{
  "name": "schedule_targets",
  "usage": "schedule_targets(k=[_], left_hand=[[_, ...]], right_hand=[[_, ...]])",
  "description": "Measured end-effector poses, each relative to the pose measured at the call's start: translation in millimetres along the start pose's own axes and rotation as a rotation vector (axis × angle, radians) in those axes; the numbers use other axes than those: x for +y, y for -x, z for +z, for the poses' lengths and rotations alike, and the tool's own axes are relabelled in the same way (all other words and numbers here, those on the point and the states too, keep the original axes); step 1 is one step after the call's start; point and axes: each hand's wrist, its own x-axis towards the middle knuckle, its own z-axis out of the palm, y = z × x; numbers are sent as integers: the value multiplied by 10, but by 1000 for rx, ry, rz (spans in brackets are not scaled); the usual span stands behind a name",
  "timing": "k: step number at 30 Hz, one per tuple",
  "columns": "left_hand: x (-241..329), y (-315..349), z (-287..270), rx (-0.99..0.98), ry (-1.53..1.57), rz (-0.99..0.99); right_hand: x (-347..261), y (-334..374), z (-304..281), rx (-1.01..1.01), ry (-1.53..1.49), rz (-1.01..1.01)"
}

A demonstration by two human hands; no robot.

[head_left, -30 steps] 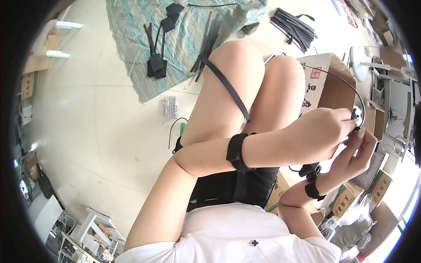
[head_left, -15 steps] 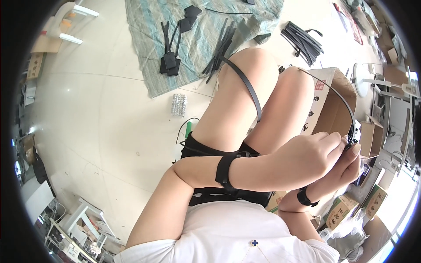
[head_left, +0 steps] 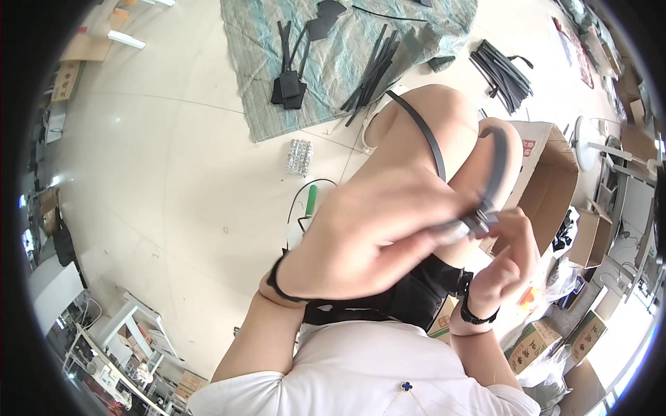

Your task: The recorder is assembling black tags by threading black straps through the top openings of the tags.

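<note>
In front of my lap a dark belt-like strap (head_left: 497, 163) rises in a curve, blurred by motion. At its lower end is a small dark buckle-like piece (head_left: 479, 222). My left hand (head_left: 378, 229) reaches across from the left, thumb and fingers pinched on that end. From the other side my right hand (head_left: 512, 253) meets it, fingers curled and closed at the piece; the exact grip is partly hidden. A second dark strap (head_left: 423, 132) lies over my left thigh, touching neither hand.
An open cardboard box (head_left: 548, 187) stands right of my knees. A green-handled tool (head_left: 311, 200) and a clear, bumpy bundle (head_left: 299, 157) are left of my leg. Dark flat pieces (head_left: 288, 87) and strips (head_left: 371, 73) lie on a striped cloth (head_left: 260, 118); a strip bundle (head_left: 503, 75) is beyond.
Both hands have come left from beside the box to over my lap, bringing the strap and its buckle-like end. The view has shifted slightly.
</note>
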Motion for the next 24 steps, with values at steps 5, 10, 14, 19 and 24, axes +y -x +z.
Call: schedule_targets(k=[5,10,14,19,24], left_hand=[[-406,-5,-992,610,1,-167],[-1036,-231,-1627,640,54,-228],[-1738,-269,-2095,532,81,-379],[-3157,270,-2625,528,-195,-873],[-3325,560,-2055,602,-246,-1068]], right_hand=[[274,-179,415,-415,537,-178],[474,-116,457,-416,589,-203],[485,-135,451,-394,628,-270],[490,-82,460,-215,432,-133],[718,-56,381,-243,493,-12]])
